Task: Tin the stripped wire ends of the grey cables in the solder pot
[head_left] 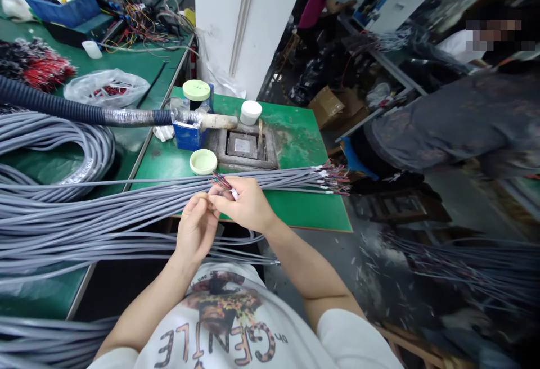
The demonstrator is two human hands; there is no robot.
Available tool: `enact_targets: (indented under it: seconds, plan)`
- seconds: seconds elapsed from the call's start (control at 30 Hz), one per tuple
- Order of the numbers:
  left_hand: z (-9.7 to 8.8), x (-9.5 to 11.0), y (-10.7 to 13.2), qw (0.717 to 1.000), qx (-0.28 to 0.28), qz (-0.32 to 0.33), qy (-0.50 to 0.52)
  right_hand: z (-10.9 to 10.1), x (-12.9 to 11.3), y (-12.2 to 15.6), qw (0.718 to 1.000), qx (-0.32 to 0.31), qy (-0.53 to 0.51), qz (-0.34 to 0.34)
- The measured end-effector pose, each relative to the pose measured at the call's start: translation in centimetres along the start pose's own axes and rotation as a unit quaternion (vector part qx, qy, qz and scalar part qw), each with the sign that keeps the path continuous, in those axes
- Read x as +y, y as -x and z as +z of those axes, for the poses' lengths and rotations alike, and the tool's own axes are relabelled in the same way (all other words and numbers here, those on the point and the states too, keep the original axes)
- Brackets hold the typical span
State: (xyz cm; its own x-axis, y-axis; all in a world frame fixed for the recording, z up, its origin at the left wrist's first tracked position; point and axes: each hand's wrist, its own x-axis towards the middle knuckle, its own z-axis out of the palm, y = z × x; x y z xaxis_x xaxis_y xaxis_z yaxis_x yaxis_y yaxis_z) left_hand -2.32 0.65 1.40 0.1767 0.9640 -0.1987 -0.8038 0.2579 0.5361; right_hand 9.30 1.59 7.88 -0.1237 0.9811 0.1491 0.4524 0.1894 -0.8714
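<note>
My right hand point(250, 205) is closed around the end of a grey cable, whose thin coloured wires point(221, 179) fan out above the fingers. A short white piece point(234, 193) shows at the base of those wires. My left hand point(194, 227) has its thumb and fingers pinched together, right beside the right fingertips; whatever lies between them is hidden. Directly beyond both hands, a bundle of grey cables point(291, 179) stretches across the green table, with bare coloured wire ends point(335, 178) at its right end.
Behind the bundle stand a soldering pot point(243, 146), a pale green dish point(203, 162), a white tub point(251, 112) and a blue box point(189, 136). A ribbed hose point(84, 104) crosses from the left over coiled grey cables point(97, 149). People work at the right.
</note>
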Motion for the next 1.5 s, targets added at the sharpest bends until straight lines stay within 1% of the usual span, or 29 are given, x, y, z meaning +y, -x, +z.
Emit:
enact_targets:
  seconds: [0.17,0.27,0.4,0.5,0.57,0.63,0.7,0.77,0.9,0.97,1.03,1.1,1.17,1.27,1.4,1.5]
  plan:
    - [-0.2,-0.2,-0.1,1.0,0.009,0.009,-0.009,-0.1,-0.2,-0.1,1.0,-0.014,0.0,-0.012]
    - [-0.2,-0.3,-0.1,0.999,0.018,0.034,-0.03,-0.2,-0.2,-0.1,1.0,-0.017,0.01,-0.024]
    - [-0.3,-0.7,-0.2,0.993,0.032,0.095,-0.066,-0.4,-0.4,-0.2,0.998,-0.016,0.044,-0.035]
    - [-0.8,-1.2,-0.3,0.981,0.025,0.162,-0.099,-0.3,-0.4,-0.3,0.997,-0.014,0.065,-0.029]
    - [-1.1,-1.6,-0.4,0.973,0.015,0.199,-0.117,-0.2,-0.4,-0.3,0.998,-0.012,0.058,-0.019]
    - [-1.4,-1.9,-0.5,0.967,0.008,0.218,-0.131,0.0,-0.2,-0.3,0.999,-0.013,0.038,-0.008]
    - [-1.5,-2.1,-0.5,0.965,0.006,0.221,-0.138,0.1,0.0,-0.2,1.0,-0.011,0.023,-0.001]
    - [-1.4,-2.1,-0.5,0.969,0.013,0.208,-0.134,0.2,0.2,-0.2,1.0,-0.006,0.018,0.0]
    - [-0.8,-1.7,-0.2,0.982,0.026,0.153,-0.107,0.4,0.7,-0.4,1.0,-0.002,0.018,-0.006]
    - [-0.4,-1.2,0.1,0.99,0.014,0.108,-0.087,0.5,1.0,-0.4,1.0,-0.004,0.017,-0.001]
    - [-0.1,-0.7,0.2,0.997,-0.015,0.048,-0.052,0.4,1.2,-0.3,1.0,-0.005,0.013,0.008]
    - [0.1,-0.3,0.3,0.999,-0.039,-0.012,0.0,0.3,1.2,-0.1,1.0,-0.005,0.006,0.014]
    - [0.1,-0.1,0.3,0.996,-0.04,-0.051,0.052,0.2,1.1,0.1,1.0,-0.003,-0.007,0.012]
    - [-0.1,-0.2,0.3,0.993,-0.025,-0.076,0.087,0.0,0.8,0.5,1.0,-0.004,-0.022,0.004]
    - [-0.4,-0.3,0.2,0.991,-0.021,-0.086,0.096,0.0,0.7,0.8,1.0,-0.009,-0.019,-0.016]
    - [-0.4,-0.3,0.3,0.99,-0.016,-0.098,0.103,0.1,0.8,0.8,1.0,-0.018,-0.018,-0.01]
